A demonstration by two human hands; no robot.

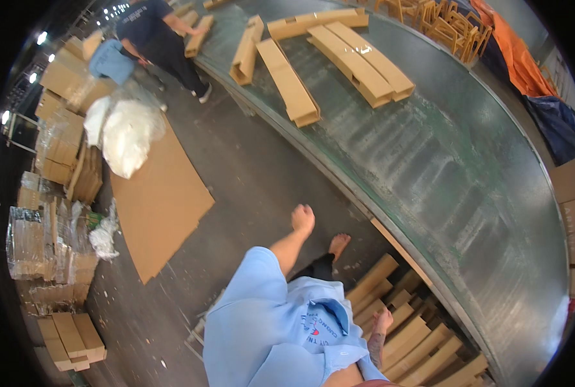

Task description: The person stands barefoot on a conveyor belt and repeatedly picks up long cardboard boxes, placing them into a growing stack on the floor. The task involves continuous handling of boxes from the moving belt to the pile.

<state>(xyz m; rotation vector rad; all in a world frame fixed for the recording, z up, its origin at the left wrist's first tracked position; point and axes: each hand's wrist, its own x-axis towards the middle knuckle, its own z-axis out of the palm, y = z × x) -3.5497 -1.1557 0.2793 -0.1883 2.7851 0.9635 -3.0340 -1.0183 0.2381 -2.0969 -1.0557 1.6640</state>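
Note:
My left hand (303,219) is stretched out ahead of my body over the floor, its fingers curled into a loose fist with nothing visible in it. Down by my right side, my right hand (382,320) also has bent fingers, and no held thing shows there. Behind and around it, long narrow cardboard boxes (406,345) lie in a row beneath the table's edge; whether the hand touches one I cannot tell. On the long metal table (423,161), several long cardboard boxes (289,80) lie at the far end, apart from both hands.
A flat cardboard sheet (155,206) lies on the floor to the left, with white plastic wrapping (129,138) at its far end. Stacked cartons (61,142) line the left side. Two people (152,32) bend near the table's far end. Wooden frames (452,29) stand beyond it.

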